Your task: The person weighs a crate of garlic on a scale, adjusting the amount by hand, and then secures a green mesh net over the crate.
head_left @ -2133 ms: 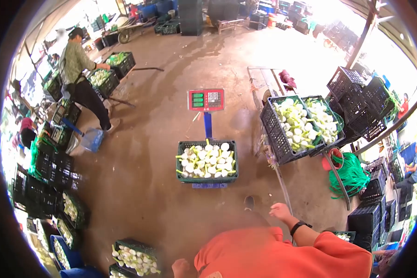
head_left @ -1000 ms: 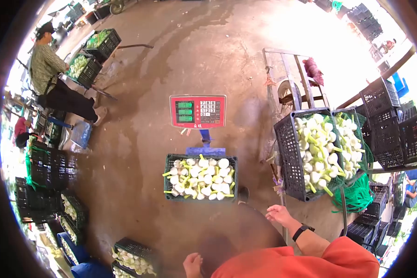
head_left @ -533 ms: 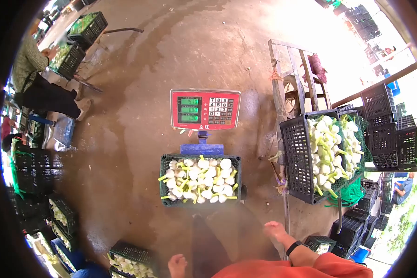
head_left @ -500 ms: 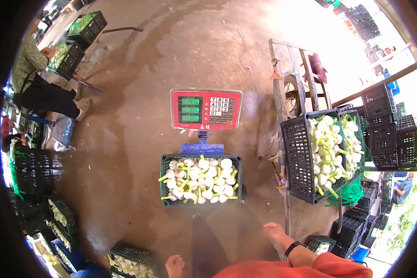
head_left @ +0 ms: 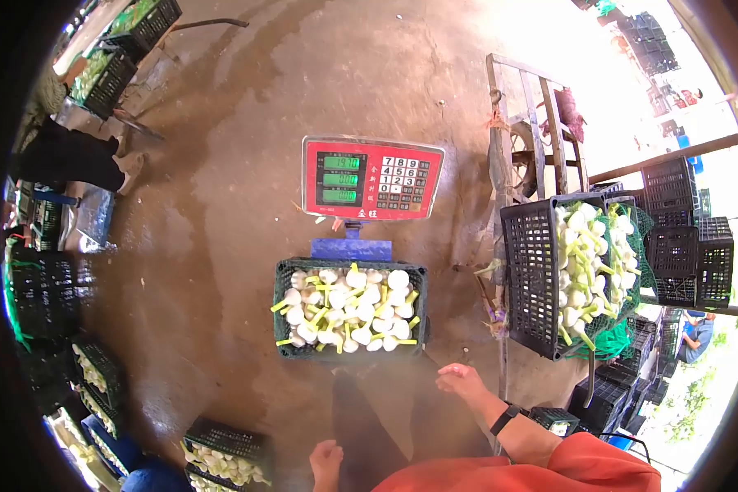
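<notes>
Crate [head_left: 422,307] of white bulbs [head_left: 355,307] stands before the scale's red panel [head_left: 372,179]; right forearm [head_left: 482,400] angles forward, right hand [head_left: 459,380] loosely bent near the crate's corner, left hand [head_left: 326,459] lower, both touching nothing visible; how tightly they close cannot be told.

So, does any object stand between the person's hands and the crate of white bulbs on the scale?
No object visibly does. Between the right hand, the left hand and the crate, only floor and the person's own legs show. The full crates on the right are off to the side.
</notes>
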`<state>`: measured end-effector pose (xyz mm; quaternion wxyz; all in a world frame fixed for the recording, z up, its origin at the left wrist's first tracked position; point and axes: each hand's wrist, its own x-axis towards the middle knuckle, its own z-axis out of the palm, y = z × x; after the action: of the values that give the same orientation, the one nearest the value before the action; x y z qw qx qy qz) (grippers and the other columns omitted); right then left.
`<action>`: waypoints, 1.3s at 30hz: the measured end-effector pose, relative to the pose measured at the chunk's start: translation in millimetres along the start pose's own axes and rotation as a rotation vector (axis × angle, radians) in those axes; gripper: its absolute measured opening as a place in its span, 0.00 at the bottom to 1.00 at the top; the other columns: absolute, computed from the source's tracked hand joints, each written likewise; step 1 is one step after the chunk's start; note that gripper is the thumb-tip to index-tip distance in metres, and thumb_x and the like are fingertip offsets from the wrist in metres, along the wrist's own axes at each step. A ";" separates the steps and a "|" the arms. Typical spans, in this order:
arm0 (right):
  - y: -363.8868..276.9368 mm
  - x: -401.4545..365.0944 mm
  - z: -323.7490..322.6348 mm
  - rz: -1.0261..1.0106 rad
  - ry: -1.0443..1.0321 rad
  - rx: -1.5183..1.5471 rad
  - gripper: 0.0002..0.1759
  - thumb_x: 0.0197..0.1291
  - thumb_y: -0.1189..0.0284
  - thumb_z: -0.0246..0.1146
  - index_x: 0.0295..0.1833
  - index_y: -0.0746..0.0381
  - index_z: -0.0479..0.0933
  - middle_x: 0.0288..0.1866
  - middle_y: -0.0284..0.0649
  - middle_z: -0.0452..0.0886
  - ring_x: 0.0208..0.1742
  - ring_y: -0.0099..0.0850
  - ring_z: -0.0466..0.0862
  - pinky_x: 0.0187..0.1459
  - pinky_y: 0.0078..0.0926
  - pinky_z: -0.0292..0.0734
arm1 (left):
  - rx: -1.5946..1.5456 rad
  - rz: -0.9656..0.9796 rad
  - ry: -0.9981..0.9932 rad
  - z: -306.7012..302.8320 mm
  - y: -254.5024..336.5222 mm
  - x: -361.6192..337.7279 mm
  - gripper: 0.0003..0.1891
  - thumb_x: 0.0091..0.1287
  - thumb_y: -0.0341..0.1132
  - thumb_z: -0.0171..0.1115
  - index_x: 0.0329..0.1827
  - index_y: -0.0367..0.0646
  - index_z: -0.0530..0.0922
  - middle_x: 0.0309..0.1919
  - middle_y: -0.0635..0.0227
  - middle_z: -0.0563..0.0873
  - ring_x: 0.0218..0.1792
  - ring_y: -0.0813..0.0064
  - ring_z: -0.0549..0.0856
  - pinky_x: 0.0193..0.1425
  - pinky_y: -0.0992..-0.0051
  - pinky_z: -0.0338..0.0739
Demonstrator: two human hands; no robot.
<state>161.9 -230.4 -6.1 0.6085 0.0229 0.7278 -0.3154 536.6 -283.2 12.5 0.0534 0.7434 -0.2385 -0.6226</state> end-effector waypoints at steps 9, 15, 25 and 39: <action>126.8 28.0 -24.8 0.209 0.259 -0.917 0.35 0.56 0.53 0.62 0.68 0.52 0.63 0.65 0.45 0.69 0.66 0.48 0.67 0.64 0.46 0.65 | 0.192 0.060 -0.083 68.2 62.2 51.2 0.11 0.63 0.33 0.63 0.42 0.34 0.80 0.29 0.67 0.84 0.29 0.81 0.81 0.34 0.78 0.77; 121.0 57.3 -6.2 0.131 0.289 -0.976 0.30 0.57 0.56 0.61 0.64 0.54 0.68 0.62 0.42 0.71 0.64 0.44 0.70 0.62 0.42 0.69 | 0.431 0.432 -0.125 133.2 68.4 133.6 0.10 0.60 0.30 0.63 0.44 0.38 0.79 0.37 0.63 0.82 0.34 0.72 0.83 0.42 0.73 0.78; 98.9 75.6 -3.9 0.201 0.366 -1.013 0.21 0.51 0.64 0.62 0.52 0.57 0.75 0.56 0.41 0.75 0.57 0.43 0.75 0.57 0.40 0.73 | 0.900 0.593 0.248 236.8 106.5 253.8 0.24 0.58 0.30 0.65 0.58 0.45 0.70 0.56 0.59 0.70 0.51 0.58 0.78 0.52 0.63 0.74; 105.2 72.2 -13.1 0.207 0.329 -0.999 0.22 0.52 0.61 0.60 0.53 0.57 0.76 0.57 0.39 0.74 0.59 0.41 0.74 0.58 0.41 0.72 | 1.065 0.796 0.409 262.2 137.5 228.6 0.22 0.55 0.33 0.69 0.53 0.52 0.76 0.56 0.70 0.72 0.60 0.62 0.69 0.60 0.61 0.65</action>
<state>175.7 -165.1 -115.7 0.4510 -0.1487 0.8690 0.1389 272.9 -443.5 -198.9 -0.0505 0.6265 -0.7513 -0.2013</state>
